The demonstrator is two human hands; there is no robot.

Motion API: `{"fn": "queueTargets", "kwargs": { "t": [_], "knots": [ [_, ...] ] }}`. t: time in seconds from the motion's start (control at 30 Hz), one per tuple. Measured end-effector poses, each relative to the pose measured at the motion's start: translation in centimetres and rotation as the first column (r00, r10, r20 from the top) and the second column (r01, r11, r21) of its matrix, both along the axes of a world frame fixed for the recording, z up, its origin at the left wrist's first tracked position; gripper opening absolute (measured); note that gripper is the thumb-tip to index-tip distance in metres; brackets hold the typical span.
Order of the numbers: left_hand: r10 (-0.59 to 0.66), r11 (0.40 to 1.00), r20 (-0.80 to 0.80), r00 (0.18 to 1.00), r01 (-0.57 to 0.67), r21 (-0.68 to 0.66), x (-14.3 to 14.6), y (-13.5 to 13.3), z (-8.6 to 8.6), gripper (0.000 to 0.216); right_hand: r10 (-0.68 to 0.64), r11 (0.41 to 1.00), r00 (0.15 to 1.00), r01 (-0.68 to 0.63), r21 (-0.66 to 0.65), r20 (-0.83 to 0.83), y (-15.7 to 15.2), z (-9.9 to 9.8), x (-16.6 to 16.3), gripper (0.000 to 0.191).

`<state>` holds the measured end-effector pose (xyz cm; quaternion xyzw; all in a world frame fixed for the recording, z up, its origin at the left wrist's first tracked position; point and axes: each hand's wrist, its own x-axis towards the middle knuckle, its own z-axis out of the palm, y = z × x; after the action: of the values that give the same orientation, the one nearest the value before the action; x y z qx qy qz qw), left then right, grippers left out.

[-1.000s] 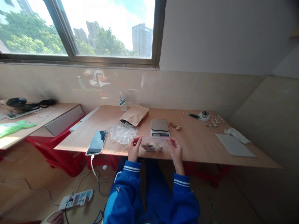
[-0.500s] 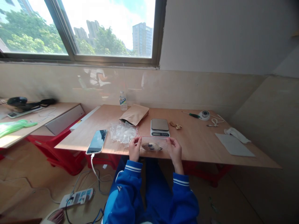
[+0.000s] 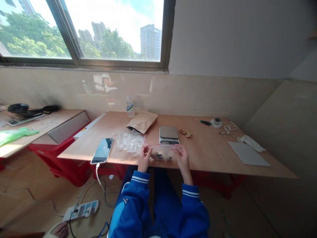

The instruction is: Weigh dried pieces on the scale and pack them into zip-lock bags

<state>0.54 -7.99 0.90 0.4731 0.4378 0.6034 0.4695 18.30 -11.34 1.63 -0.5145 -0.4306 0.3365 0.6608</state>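
A clear zip bag point(image 3: 162, 150) with a reddish top strip is stretched between my two hands, just above the table's near edge. Inside lie pale and dark pieces whose kind I cannot make out. My left hand point(image 3: 144, 158) pinches the bag's left upper corner. At the right upper corner, my right hand point(image 3: 182, 159) grips it with thumb and fingers. Right behind the bag stands a small digital scale point(image 3: 169, 133) with a bare weighing plate. Crumpled clear plastic bags point(image 3: 130, 142) lie to the left of my left hand.
A phone point(image 3: 102, 150) on a white cable lies at the left. Behind are a brown paper pouch point(image 3: 143, 121) and a bottle point(image 3: 130, 108). Toward the right are brown scraps point(image 3: 186, 133), a screwdriver point(image 3: 205, 122), a white camera point(image 3: 217, 122) and a white sheet point(image 3: 247, 153).
My hands have drawn slightly closer together along the bag's top edge. The right hand has shifted left and the left hand a little right. The bag stays held.
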Motion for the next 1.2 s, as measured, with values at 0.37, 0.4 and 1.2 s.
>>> {"fn": "queueTargets", "kwargs": {
  "t": [0.37, 0.4, 1.2],
  "knots": [
    [0.057, 0.998, 0.038, 0.998, -0.056, -0.032, 0.5, -0.4, 0.3, 0.04, -0.024, 1.0, 0.999, 0.024, -0.012, -0.023, -0.2, 0.3, -0.3, 0.035],
    [0.077, 0.997, 0.036, 0.996, -0.076, -0.034, 0.6, -0.4, 0.2, 0.04, -0.029, 0.999, 0.999, 0.029, -0.014, -0.016, -0.2, 0.3, -0.3, 0.035],
    [-0.004, 1.0, 0.023, 1.0, 0.003, 0.023, 1.3, -0.9, 0.1, 0.032, 0.043, 0.999, 0.987, -0.045, -0.005, -0.155, 0.0, -0.3, -0.7, 0.032]
  ]
}}
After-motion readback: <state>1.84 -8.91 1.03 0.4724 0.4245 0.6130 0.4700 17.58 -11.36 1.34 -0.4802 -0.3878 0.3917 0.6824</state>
